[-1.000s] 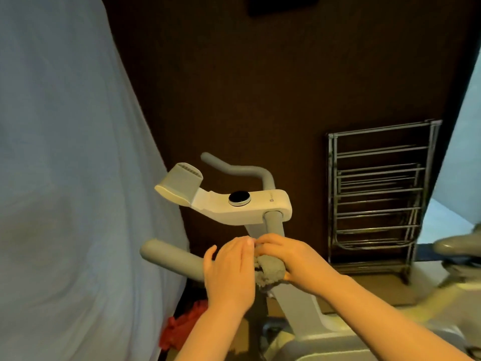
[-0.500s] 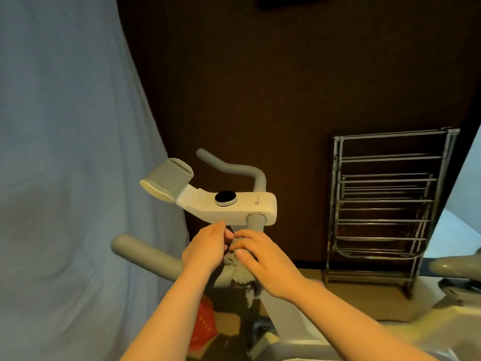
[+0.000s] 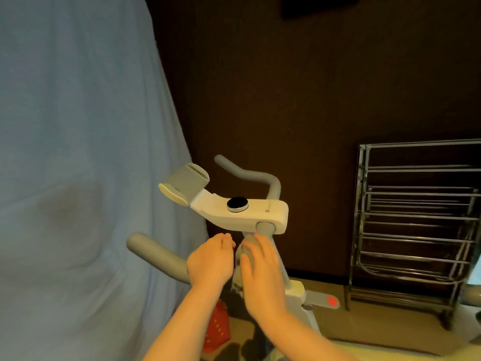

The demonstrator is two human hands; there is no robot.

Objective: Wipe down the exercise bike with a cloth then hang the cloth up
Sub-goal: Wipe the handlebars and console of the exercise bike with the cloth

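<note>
The exercise bike's white console (image 3: 250, 213) with a black round dial sits on a stem in the middle of the head view, with grey handlebars (image 3: 153, 252) on either side. A grey cloth (image 3: 246, 250) is wrapped round the stem just under the console. My right hand (image 3: 260, 272) grips the cloth from the right, thumb and fingers round it. Pressed against the cloth's left side is my left hand (image 3: 210, 259), its fingers curled onto the cloth's edge. Both hands hide most of the cloth and the stem.
A chrome drying rack (image 3: 416, 217) stands against the dark wall at the right. A pale blue sheet (image 3: 78, 152) hangs along the left, close to the left handlebar. A red bag (image 3: 217, 327) lies on the floor below my left forearm.
Both hands have slid the cloth up the stem toward the console. My left hand went from lying flat to curled beside the cloth.
</note>
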